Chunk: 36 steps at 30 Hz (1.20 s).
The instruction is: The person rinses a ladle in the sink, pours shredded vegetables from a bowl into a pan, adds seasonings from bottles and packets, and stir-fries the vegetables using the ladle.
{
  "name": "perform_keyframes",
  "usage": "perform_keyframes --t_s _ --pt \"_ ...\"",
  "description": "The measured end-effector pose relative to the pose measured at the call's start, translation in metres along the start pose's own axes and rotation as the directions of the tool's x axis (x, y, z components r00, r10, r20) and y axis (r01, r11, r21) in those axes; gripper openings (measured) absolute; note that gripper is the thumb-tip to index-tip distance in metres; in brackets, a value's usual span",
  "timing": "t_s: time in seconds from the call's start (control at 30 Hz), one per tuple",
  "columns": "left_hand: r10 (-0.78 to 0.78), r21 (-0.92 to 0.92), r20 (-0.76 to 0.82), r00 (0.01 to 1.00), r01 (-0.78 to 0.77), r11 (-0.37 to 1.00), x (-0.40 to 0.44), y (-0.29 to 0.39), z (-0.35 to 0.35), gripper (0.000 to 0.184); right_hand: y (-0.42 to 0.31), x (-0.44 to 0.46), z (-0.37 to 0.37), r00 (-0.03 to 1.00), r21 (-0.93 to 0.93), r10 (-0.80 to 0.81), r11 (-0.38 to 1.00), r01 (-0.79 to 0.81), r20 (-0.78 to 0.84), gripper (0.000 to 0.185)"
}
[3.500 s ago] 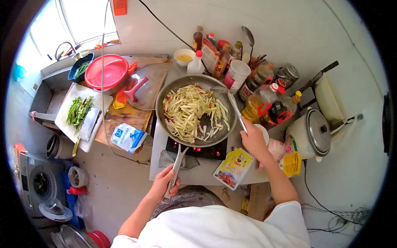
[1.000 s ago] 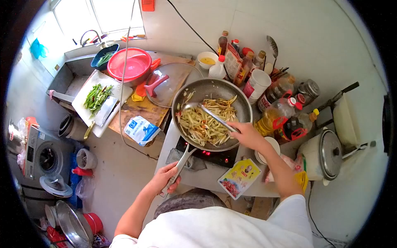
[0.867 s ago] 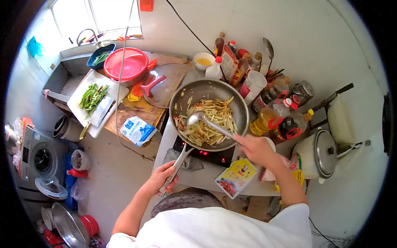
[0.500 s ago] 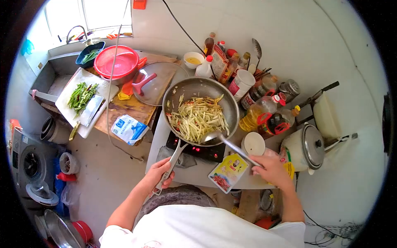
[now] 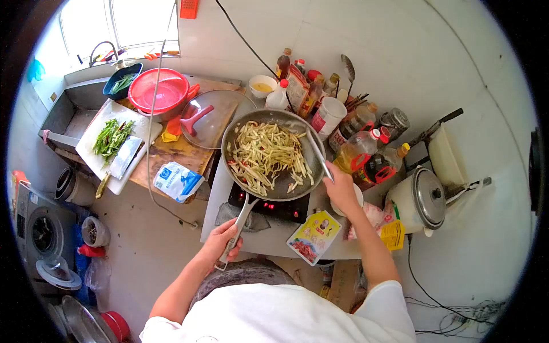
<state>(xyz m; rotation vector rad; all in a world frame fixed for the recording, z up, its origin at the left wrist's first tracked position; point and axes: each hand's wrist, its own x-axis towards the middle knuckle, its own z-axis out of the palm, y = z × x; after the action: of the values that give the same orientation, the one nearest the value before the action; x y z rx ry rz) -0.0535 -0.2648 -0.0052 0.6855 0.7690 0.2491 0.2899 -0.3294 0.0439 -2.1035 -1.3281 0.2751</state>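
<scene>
Steadying the pan: left hand closed around its handle
Pale strips: in the pan, leftward and beyond the nearer right hand
Metal utensil: right fingers grip it, shaft slanting away-left over the rim

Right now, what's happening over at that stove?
Someone is cooking at a black electric cooktop. Their left hand grips the handle of a frying pan, and their right hand holds a metal utensil that reaches into the pan's right side. Pale, cut strips of food with some red bits lie in the pan, loose and spread out. Off to the left, chopped greens and a cleaver lie on a white cutting board.
</scene>
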Motion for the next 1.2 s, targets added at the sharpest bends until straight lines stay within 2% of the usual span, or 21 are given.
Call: perform_keyframes --t_s 0.03,0.1,0.17,0.2,0.3,0.4,0.47,0.53,0.6,0.67,0.77,0.8,0.9,1.0,1.13,1.17,1.2 --pt "0.013 0.008 -0.001 1.000 -0.013 1.000 0.000 -0.002 0.002 0.046 0.026 0.013 0.023 0.999 0.033 0.047 0.998 -0.046 -0.023 0.042" --pt "0.032 0.015 -0.005 0.999 -0.032 0.999 -0.001 -0.004 0.002 0.046 0.019 0.017 0.036 0.973 0.245 0.224 0.941 -0.232 0.059 0.043" --pt "0.040 0.012 -0.002 0.999 -0.040 0.999 0.001 -0.005 0.001 0.046 0.003 0.001 0.034 0.859 0.511 0.401 0.691 -0.512 0.318 0.045" --pt "0.034 0.009 0.000 0.999 -0.034 0.999 0.000 -0.003 0.003 0.047 0.001 -0.011 0.026 0.870 0.538 0.337 0.687 -0.489 0.360 0.046" --pt "0.037 0.010 0.022 0.999 -0.038 0.999 0.003 -0.004 -0.001 0.048 -0.018 -0.047 -0.013 0.888 0.450 0.252 0.788 -0.420 0.385 0.045" --pt "0.025 -0.016 0.018 1.000 -0.025 1.000 0.001 -0.004 0.000 0.048 -0.017 -0.055 -0.038 0.925 0.288 0.128 0.927 -0.240 0.358 0.044" --pt "0.036 -0.001 0.022 0.999 -0.036 0.999 0.001 -0.004 0.000 0.048 0.010 -0.032 -0.014 0.977 0.379 0.018 0.920 -0.099 0.211 0.044" --pt "0.033 0.026 0.017 0.999 -0.034 0.999 0.001 -0.005 0.001 0.048 0.032 0.001 0.012 0.998 0.310 0.009 0.950 -0.030 0.070 0.043" --pt "0.033 0.061 -0.010 0.999 -0.033 0.998 0.000 -0.004 0.003 0.048 0.025 0.032 0.029 0.992 0.213 0.114 0.969 -0.125 0.059 0.043" --pt "0.048 0.074 -0.011 0.999 -0.047 0.996 -0.001 -0.005 0.002 0.048 0.013 0.049 0.041 0.950 0.219 0.259 0.930 -0.294 0.175 0.044" --pt "0.048 0.073 -0.015 0.999 -0.047 0.996 -0.001 -0.005 0.004 0.047 0.000 0.038 0.041 0.856 0.545 0.264 0.678 -0.493 0.445 0.046" --pt "0.049 0.077 -0.008 0.999 -0.048 0.996 -0.001 -0.007 0.002 0.047 -0.005 0.032 0.040 0.859 0.560 0.257 0.669 -0.488 0.442 0.047" --pt "0.050 0.073 -0.006 0.999 -0.050 0.996 0.001 -0.004 0.003 0.047 -0.025 0.004 0.012 0.878 0.481 0.193 0.775 -0.410 0.437 0.046" --pt "0.043 0.066 -0.006 0.999 -0.043 0.997 -0.001 -0.002 0.004 0.047 -0.034 -0.020 -0.017 0.860 0.507 0.148 0.755 -0.417 0.488 0.046" --pt "0.044 0.058 0.012 0.999 -0.044 0.997 -0.001 -0.002 0.003 0.047 -0.057 -0.052 -0.035 0.796 0.405 0.195 0.777 -0.482 0.573 0.044" --pt "0.039 0.057 0.008 0.999 -0.040 0.998 -0.001 -0.001 0.003 0.047 -0.049 -0.063 -0.026 0.874 0.341 0.076 0.902 -0.265 0.480 0.045" --pt "0.036 0.054 0.004 0.999 -0.037 0.998 -0.001 -0.001 0.004 0.047 -0.037 -0.075 -0.011 0.915 0.244 -0.068 0.969 -0.034 0.397 0.045"
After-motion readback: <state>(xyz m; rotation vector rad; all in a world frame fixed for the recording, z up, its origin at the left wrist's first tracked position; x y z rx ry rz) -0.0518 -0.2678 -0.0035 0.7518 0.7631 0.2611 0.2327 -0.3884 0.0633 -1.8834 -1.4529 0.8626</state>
